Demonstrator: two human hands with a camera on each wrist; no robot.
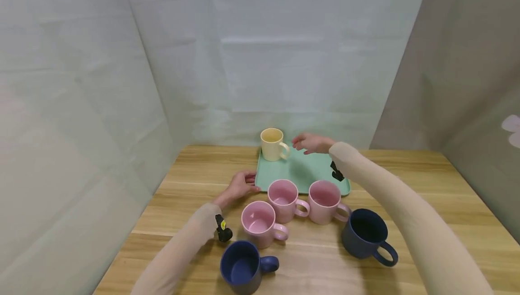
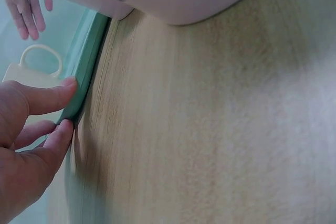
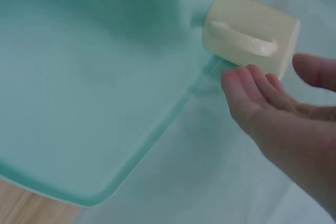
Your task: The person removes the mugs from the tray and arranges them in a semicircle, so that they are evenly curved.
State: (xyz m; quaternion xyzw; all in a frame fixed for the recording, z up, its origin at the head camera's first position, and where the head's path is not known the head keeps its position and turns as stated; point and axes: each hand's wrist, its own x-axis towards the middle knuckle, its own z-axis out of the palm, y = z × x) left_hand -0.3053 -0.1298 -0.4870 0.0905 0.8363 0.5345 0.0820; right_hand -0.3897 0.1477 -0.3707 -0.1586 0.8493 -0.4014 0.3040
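Note:
A mint-green tray [image 1: 310,175] lies at the back of the wooden table, with a pale yellow mug [image 1: 270,149] upright on its far left corner. My left hand [image 1: 240,185] grips the tray's near left corner; in the left wrist view its thumb is over the rim [image 2: 86,66] and its fingers are against the outer side. My right hand [image 1: 313,143] hovers above the tray's far side, fingers loosely extended and holding nothing. In the right wrist view that hand [image 3: 286,116] is beside the yellow mug [image 3: 252,27], close to its handle and apparently not touching it.
Three pink mugs [image 1: 260,234] stand along and before the tray's front edge, two close against it. One navy mug [image 1: 241,274] is at the front left, another navy mug [image 1: 363,238] at the right beside my right sleeve. Pale cloth [image 1: 284,60] hangs behind the table [image 1: 414,173].

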